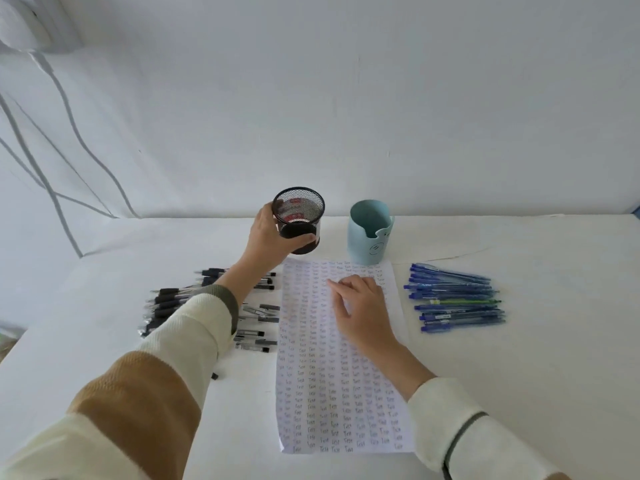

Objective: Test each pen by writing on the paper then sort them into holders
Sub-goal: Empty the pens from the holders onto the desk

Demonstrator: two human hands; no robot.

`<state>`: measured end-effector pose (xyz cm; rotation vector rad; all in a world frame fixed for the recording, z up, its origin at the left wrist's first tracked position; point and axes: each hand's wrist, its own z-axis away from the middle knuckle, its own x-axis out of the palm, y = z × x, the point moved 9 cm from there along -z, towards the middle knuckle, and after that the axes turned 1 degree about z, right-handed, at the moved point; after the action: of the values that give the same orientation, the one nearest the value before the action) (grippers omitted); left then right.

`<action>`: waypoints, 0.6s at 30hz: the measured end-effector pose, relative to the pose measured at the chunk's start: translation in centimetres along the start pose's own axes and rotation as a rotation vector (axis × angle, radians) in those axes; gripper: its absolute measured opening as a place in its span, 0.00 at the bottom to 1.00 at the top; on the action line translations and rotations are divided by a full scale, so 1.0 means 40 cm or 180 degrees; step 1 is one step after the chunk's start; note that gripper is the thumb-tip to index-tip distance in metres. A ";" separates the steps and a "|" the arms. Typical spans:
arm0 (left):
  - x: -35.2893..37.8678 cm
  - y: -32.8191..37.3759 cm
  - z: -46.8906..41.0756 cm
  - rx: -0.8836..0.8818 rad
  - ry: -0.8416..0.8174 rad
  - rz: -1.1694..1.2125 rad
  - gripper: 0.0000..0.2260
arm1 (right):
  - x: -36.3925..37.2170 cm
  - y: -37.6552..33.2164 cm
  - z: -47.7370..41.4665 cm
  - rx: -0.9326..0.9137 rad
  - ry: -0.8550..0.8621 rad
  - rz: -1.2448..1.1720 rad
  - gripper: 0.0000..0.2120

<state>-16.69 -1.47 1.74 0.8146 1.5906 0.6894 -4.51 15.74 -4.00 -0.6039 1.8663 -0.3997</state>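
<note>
Fingers point(266, 213) of my left hand point(272, 237) curl round the black mesh holder point(304, 209), at the far edge of the paper point(346, 382); I cannot tell if it stands on the table point(519, 393) or is lifted. My right hand point(362, 310) lies on the upper part of the paper, loosely bent and holding nothing. The light blue holder point(370, 237) stands just right of the mesh one. Black pens point(173, 299) lie left of the paper, blue pens point(453, 299) right.
</note>
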 end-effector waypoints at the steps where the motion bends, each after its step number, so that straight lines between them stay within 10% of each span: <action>1: 0.021 0.008 0.000 0.0005 -0.0013 -0.0015 0.37 | -0.020 0.026 0.012 0.0076 0.0000 0.0049 0.16; 18: 0.091 -0.061 0.057 -0.0387 -0.0075 0.0238 0.44 | -0.078 0.082 0.119 -0.0320 -0.0188 0.0381 0.17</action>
<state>-15.12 0.06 -2.67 0.7927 1.4880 0.8190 0.13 20.28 -5.10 -0.5622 1.8635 -0.2085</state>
